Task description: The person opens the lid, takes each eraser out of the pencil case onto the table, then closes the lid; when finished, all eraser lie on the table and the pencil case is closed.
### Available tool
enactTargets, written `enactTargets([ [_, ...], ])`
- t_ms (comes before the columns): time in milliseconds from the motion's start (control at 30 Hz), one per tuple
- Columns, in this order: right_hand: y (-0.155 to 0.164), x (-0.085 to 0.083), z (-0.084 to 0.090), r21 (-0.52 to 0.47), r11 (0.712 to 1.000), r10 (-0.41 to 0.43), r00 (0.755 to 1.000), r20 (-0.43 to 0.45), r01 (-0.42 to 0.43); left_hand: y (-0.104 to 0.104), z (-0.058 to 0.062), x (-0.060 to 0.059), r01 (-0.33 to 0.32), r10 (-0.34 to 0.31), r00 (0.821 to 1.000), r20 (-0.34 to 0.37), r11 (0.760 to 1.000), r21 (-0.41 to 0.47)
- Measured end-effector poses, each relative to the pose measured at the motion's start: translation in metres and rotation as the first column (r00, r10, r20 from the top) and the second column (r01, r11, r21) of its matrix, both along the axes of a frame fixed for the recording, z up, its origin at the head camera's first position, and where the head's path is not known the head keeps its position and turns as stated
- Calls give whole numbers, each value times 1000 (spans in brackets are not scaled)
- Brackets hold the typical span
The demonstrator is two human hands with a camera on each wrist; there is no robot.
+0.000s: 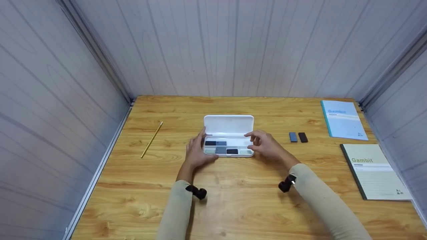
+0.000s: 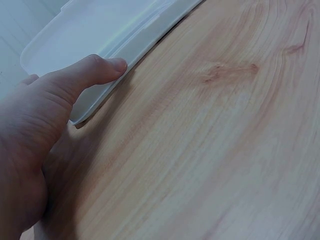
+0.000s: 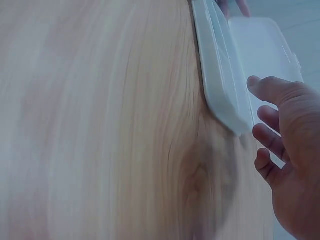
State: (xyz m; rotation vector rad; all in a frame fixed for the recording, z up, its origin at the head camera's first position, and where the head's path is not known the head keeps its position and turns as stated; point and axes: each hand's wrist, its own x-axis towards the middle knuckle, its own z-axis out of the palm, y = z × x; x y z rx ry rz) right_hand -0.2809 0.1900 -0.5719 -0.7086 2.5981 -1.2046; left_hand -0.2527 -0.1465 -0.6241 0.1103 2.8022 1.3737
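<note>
A white plastic case (image 1: pixel 229 125) lies open in the middle of the wooden table (image 1: pixel 233 200), its lid folded back. Its tray holds several small black, grey and pale blocks (image 1: pixel 221 147). My left hand (image 1: pixel 196 150) grips the case's left end. In the left wrist view the thumb (image 2: pixel 95 70) lies against the front rim of the case (image 2: pixel 100 30), with a fingertip behind the lid. My right hand (image 1: pixel 263 145) hovers at the right end with loosely curled fingers and holds nothing. In the right wrist view its fingers (image 3: pixel 272 127) stand just off the corner of the case (image 3: pixel 220 75).
A yellow pencil (image 1: pixel 151 139) lies at the left. To the right of the case lie a blue-grey block (image 1: pixel 293 137) and a black block (image 1: pixel 303 137). A blue notebook (image 1: pixel 343 119) and a cream notebook (image 1: pixel 375 171) lie at the right edge. Panel walls close in three sides.
</note>
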Motion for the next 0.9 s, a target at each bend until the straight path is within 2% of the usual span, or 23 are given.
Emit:
enactTargets([
  [300, -34, -3, 7, -35, 999, 29, 999, 35, -27, 1, 1, -1, -7, 7, 1000, 6, 1000, -3],
  [500, -53, -5, 5, -78, 995, 61, 998, 4, -60, 0, 1, 1, -6, 6, 1000, 7, 1000, -1],
  [667, -64, -7, 2, -63, 996, 64, 998, 6, -63, 0, 0, 1, -7, 7, 1000, -5, 1000, -2],
  [900, -74, -7, 0, -35, 998, 49, 996, 74, -46, 0, 0, 0, -5, 5, 1000, 3, 1000, -3],
])
